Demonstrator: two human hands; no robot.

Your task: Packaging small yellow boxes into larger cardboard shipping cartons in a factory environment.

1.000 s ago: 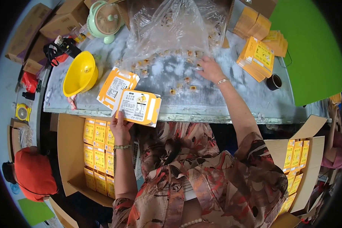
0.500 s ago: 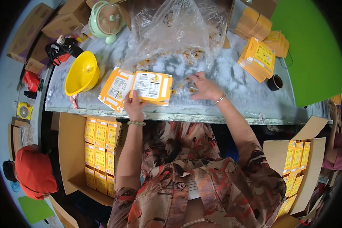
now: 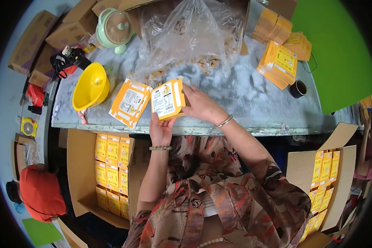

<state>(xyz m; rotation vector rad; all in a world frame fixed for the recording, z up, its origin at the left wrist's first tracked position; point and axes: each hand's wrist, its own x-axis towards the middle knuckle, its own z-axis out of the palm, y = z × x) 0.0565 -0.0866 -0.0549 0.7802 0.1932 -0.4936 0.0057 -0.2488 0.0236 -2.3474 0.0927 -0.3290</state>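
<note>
My left hand (image 3: 161,131) grips a small yellow-and-white carton (image 3: 165,101) from below, tilted above the table's near edge. Against the carton's right end presses my right hand (image 3: 200,105), its fingers curled and partly hidden by the box; what they hold is hidden. Just left of the carton lies a flat, unfolded carton (image 3: 128,105) with its printed face up. Beyond both hands, small clear-wrapped pieces (image 3: 204,64) spill from a large clear plastic bag (image 3: 190,37).
A yellow bowl (image 3: 79,91) and a green lidded appliance (image 3: 113,29) stand at left. Stacked flat cartons (image 3: 279,66) lie at right by a dark round cup (image 3: 298,88). Large boxes of filled cartons (image 3: 111,165) flank me below the table. A person in red (image 3: 41,192) is at far left.
My right hand has moved left from the wrapped pieces to the carton's end; the pieces beneath it no longer show on the table. My left hand has lifted and tilted the carton.
</note>
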